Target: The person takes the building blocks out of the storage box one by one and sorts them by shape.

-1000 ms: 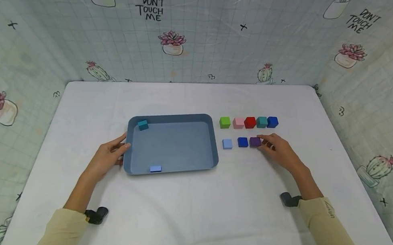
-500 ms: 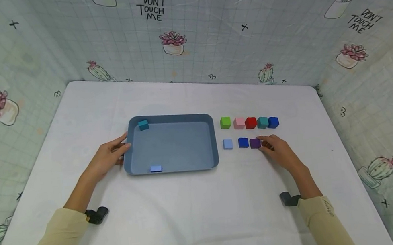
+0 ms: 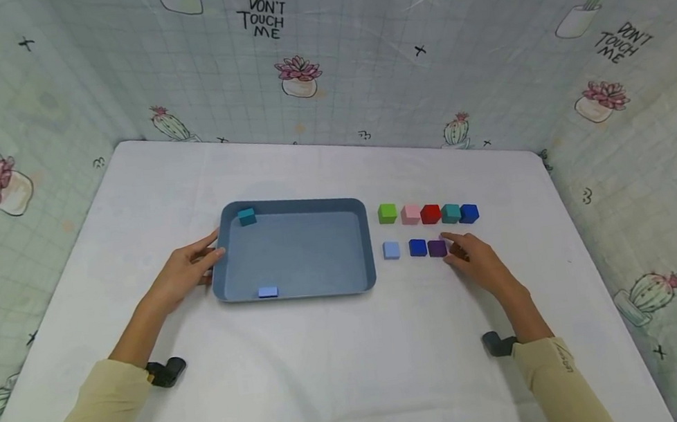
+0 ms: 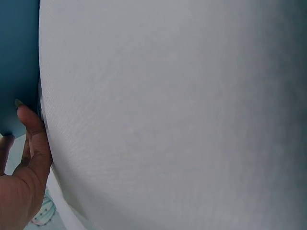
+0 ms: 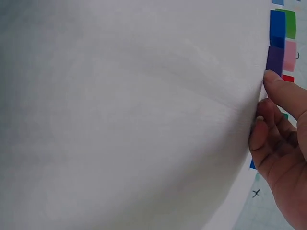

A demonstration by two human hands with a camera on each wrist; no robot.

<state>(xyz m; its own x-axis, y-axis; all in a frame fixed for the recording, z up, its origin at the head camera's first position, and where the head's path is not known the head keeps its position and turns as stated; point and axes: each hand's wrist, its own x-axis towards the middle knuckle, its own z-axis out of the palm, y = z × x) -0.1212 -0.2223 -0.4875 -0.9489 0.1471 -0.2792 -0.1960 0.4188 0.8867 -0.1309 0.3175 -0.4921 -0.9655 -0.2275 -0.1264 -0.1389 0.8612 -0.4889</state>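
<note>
A blue-grey rectangular tray (image 3: 293,251) lies mid-table, with a teal block (image 3: 247,216) at its back left and a light-blue block (image 3: 268,292) along its front wall. My left hand (image 3: 179,274) holds the tray's left side, thumb at the rim and the other fingers by the outer wall. To the tray's right, the front row has a light-blue cube (image 3: 390,250), a dark-blue cube (image 3: 418,247) and a purple cube (image 3: 437,248). My right hand (image 3: 479,261) is at the purple cube's right side, thumb and index finger spread apart. In the right wrist view the thumb tip meets the purple cube (image 5: 275,61).
Behind the front row stand a green cube (image 3: 387,214), a pink cube (image 3: 411,214), a red cube (image 3: 431,214), a teal cube (image 3: 451,213) and a blue cube (image 3: 469,213). A cactus-print cloth (image 3: 357,48) surrounds the white table (image 3: 331,365).
The purple cube has slid slightly left, close against the dark-blue cube. My right thumb and index finger have spread wider beside it. The left hand and tray stay as they were.
</note>
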